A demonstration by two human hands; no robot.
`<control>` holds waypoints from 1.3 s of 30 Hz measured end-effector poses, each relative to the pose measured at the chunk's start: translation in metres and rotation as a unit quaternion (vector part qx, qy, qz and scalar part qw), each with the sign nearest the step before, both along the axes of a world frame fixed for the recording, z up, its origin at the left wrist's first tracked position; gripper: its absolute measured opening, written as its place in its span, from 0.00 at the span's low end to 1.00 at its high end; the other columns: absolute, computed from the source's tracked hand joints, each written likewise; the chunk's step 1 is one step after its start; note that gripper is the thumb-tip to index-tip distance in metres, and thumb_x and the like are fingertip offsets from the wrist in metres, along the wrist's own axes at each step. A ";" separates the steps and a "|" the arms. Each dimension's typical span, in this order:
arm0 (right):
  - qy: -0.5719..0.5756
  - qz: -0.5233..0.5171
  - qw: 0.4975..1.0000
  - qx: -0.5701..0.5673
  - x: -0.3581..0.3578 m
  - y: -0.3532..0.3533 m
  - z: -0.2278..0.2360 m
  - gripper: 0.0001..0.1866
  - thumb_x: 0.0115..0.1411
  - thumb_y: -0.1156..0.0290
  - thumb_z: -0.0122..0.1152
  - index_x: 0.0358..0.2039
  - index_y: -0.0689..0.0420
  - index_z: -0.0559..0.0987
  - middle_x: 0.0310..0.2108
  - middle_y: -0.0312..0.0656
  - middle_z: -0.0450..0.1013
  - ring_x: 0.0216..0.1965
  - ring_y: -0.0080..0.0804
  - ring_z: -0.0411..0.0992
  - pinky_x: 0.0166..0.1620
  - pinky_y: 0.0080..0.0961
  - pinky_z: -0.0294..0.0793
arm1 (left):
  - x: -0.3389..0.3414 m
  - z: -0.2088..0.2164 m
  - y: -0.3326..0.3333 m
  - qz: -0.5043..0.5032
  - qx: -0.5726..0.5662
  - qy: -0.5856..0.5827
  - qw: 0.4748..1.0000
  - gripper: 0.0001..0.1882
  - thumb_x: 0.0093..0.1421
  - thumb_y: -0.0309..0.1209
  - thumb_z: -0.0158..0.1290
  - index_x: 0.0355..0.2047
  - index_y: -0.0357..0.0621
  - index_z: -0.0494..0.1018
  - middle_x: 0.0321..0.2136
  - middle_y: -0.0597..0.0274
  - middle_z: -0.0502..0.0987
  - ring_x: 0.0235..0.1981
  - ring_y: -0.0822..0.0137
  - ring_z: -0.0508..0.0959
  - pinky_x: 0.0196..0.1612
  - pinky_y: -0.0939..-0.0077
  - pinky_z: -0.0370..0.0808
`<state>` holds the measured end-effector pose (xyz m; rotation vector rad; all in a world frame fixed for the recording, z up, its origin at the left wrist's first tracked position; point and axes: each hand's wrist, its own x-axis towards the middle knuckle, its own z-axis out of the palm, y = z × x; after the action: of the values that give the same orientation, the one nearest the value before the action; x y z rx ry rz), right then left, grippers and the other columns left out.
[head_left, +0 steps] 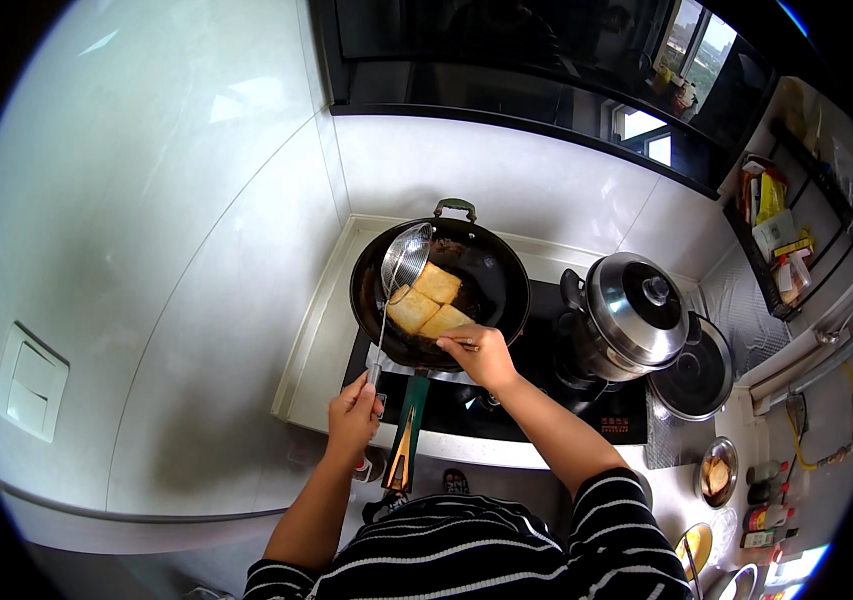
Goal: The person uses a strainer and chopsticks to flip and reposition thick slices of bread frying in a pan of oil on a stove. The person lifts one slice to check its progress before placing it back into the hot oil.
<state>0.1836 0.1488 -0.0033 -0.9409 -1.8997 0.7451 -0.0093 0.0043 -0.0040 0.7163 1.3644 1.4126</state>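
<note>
A black wok [508, 285] sits on the left side of the cooktop, its green handle [409, 425] toward me. Three flat, golden-brown fried squares [412, 311] lie side by side in it; whether they are tofu or pastry I cannot tell. My left hand [353, 412] is closed around the handle of a wire-mesh skimmer [406, 258], whose round basket is over the wok's left side, by the squares. Over the near rim, my right hand [479, 355] pinches thin sticks that look like chopsticks, close to the nearest square. Their tips are hard to make out.
A lidded steel pot [636, 315] stands on the right of the black cooktop [586, 420]. Beside it are a round dark pan [691, 372] and a metal bowl with food [716, 475]. Several bottles [768, 515] stand at far right. White wall [216, 330] borders the left.
</note>
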 end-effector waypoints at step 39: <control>-0.002 -0.175 0.984 -0.038 0.083 -0.004 0.040 0.08 0.54 0.71 0.64 0.29 0.63 0.81 0.23 0.46 0.78 0.24 0.30 0.78 0.29 0.21 0.74 | -0.001 -0.005 -0.009 -0.018 -0.007 0.004 1.000 0.18 0.66 0.31 0.45 0.55 0.43 0.69 0.20 0.69 0.68 0.11 0.83 0.61 0.13 0.87 0.56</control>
<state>0.2665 0.1451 0.0366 -1.2842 -1.6563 0.6064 -0.0103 -0.0047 -0.0091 0.7336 1.3596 1.3718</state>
